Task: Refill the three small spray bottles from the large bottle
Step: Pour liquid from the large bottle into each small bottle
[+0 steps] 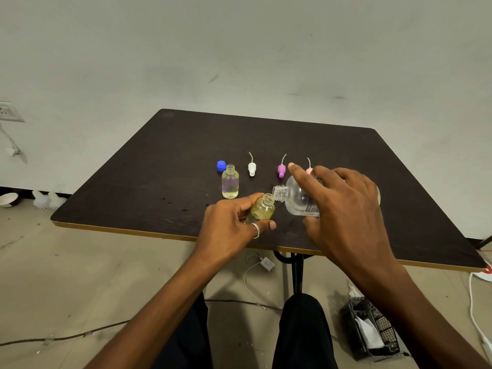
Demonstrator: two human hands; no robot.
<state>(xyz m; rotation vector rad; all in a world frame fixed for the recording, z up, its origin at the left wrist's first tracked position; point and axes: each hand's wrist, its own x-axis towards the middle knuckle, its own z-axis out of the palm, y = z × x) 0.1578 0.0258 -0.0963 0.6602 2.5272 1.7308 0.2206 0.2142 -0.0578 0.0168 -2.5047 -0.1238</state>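
My right hand (pixel 343 206) grips the large clear bottle (pixel 296 199), tipped on its side with its open neck touching the mouth of a small bottle (pixel 262 209). My left hand (pixel 234 225) holds that small bottle, which is tilted and has yellowish liquid in it. Another small bottle (pixel 230 182) stands upright and uncapped to the left, mostly full of pale liquid. A third small bottle is not visible. Spray tops lie on the table behind: white (pixel 251 167), purple (pixel 281 170), and pink (pixel 309 170), partly hidden by my fingers.
A blue cap (pixel 221 165) lies behind the standing bottle. The dark table (pixel 159 166) has a light front edge near my wrists. On the floor are cables, a white charger (pixel 267 263) and a black crate (pixel 372 331) at the right.
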